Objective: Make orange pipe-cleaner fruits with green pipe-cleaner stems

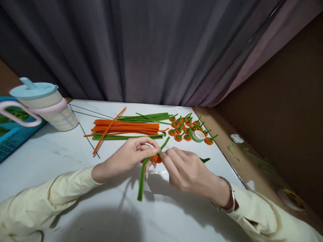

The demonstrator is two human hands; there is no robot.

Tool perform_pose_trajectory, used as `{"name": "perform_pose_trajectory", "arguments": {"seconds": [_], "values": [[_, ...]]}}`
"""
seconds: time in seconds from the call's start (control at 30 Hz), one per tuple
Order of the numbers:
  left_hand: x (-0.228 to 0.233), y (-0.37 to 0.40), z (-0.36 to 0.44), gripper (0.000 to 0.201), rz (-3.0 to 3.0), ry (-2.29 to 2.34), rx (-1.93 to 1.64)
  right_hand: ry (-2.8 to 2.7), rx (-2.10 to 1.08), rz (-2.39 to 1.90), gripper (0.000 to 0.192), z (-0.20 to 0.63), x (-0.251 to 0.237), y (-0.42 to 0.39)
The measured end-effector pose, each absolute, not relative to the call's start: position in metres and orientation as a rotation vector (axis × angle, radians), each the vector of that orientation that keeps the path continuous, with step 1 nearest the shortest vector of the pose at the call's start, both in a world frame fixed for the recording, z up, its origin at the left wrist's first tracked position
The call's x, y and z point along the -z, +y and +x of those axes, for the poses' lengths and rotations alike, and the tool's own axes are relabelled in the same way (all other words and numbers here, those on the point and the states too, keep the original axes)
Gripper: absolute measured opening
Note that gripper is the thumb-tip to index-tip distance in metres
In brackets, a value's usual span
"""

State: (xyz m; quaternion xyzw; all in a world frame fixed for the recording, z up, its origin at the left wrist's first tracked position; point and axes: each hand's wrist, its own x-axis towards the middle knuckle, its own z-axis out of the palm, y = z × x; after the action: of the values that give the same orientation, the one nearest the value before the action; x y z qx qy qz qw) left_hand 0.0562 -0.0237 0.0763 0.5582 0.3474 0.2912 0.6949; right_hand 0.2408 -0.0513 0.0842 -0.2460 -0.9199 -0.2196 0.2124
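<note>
My left hand [127, 157] pinches a green pipe cleaner [142, 179] that hangs down toward the white table [75, 158]. A small orange coil [156, 159] sits on that stem between my two hands. My right hand [188, 169] touches the coil and stem from the right, fingers closed on it. The stem's upper end pokes out above the fingers toward the back.
Straight orange pipe cleaners [126, 127] and green pipe cleaners [146, 117] lie behind the hands. Several finished orange coils with green stems [188, 127] cluster at the back right around a roll of green tape [198, 135]. A lidded cup [47, 106] stands at the left. Grey curtain behind.
</note>
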Motion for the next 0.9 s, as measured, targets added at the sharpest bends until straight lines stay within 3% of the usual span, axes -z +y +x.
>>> {"name": "perform_pose_trajectory", "arguments": {"seconds": [0.07, 0.17, 0.3, 0.4, 0.53, 0.6, 0.77, 0.9], "values": [[-0.081, -0.023, 0.056, 0.014, 1.086, 0.749, -0.531, -2.657, 0.71, -0.351, 0.023, 0.245, -0.095, -0.042], [-0.086, -0.025, 0.056, 0.015, 0.903, 0.73, -0.396, -2.89, 0.335, -0.173, 0.024, 0.255, -0.108, -0.025], [-0.083, -0.028, 0.056, 0.015, 1.115, 0.729, -0.551, -2.86, 0.12, -0.373, 0.02, 0.267, -0.103, -0.017], [-0.077, -0.03, 0.055, 0.014, 1.445, 0.833, -0.825, -2.471, 0.039, -0.66, 0.017, 0.265, -0.086, -0.028], [-0.07, -0.034, 0.054, 0.009, 1.908, 0.89, -0.996, -2.135, -0.551, -1.032, 0.019, 0.247, -0.074, -0.052], [-0.065, -0.036, 0.054, 0.011, 2.131, 0.835, -1.062, -2.097, -0.688, -1.082, 0.021, 0.238, -0.075, -0.06], [-0.053, -0.038, 0.054, 0.025, 2.364, 0.729, -1.179, -2.009, -0.717, -1.147, 0.025, 0.23, -0.075, -0.063], [-0.053, -0.04, 0.056, 0.017, 2.073, 0.79, -1.097, -1.912, -0.734, -1.093, 0.024, 0.227, -0.069, -0.062]]}}
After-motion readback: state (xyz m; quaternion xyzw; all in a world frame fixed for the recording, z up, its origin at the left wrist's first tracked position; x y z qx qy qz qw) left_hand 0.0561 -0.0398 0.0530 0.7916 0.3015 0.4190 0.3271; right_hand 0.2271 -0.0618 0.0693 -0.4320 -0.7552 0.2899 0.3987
